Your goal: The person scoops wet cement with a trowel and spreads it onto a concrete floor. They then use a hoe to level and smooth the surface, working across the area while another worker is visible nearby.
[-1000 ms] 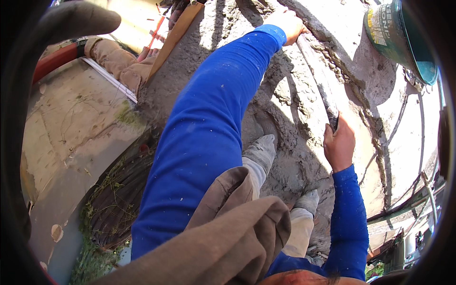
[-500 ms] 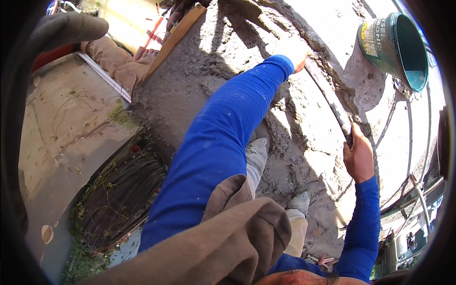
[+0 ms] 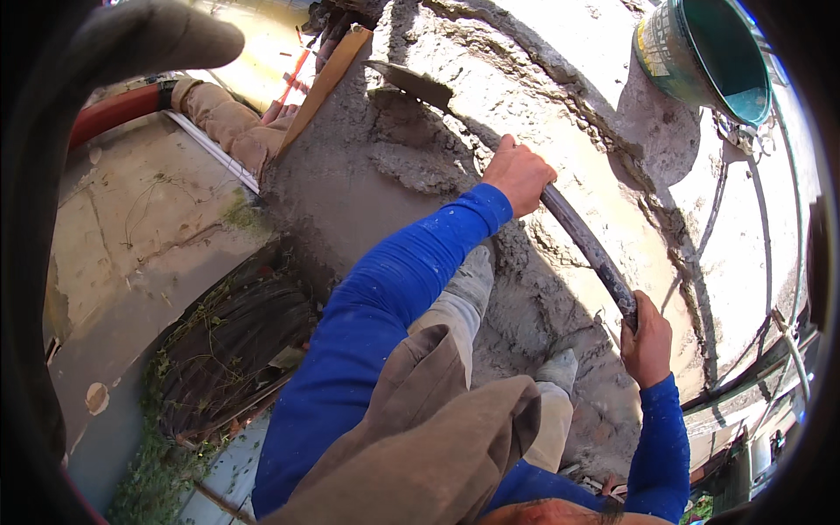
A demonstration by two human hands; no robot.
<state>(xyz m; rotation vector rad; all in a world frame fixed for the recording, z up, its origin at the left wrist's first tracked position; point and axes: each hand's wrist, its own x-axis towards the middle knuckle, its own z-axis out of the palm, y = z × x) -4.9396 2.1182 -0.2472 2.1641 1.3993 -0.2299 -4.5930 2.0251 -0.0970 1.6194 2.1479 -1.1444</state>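
Both my hands grip the long, muddy handle of a shovel [image 3: 591,249]. My left hand [image 3: 518,175] is wrapped round the shaft nearer the blade, palm down. My right hand [image 3: 647,339] closes on the handle's near end at the right. The dark blade lies beyond my left hand, its edge showing over the grey wet concrete [image 3: 350,201]; part of the blade is hard to make out in the shadow. My boots [image 3: 472,278] stand in the wet mix under my arms.
A green bucket [image 3: 658,61] stands at the upper right. A wooden board [image 3: 328,83] edges the concrete at the upper left, beside a brown cloth bundle [image 3: 219,114] and a red pipe [image 3: 118,114]. A dark bundle with vines [image 3: 236,350] lies left of my arm.
My hands and the shovel have drawn back toward me, and the blade, not visible before, now shows at the upper middle. The view has also shifted a little.
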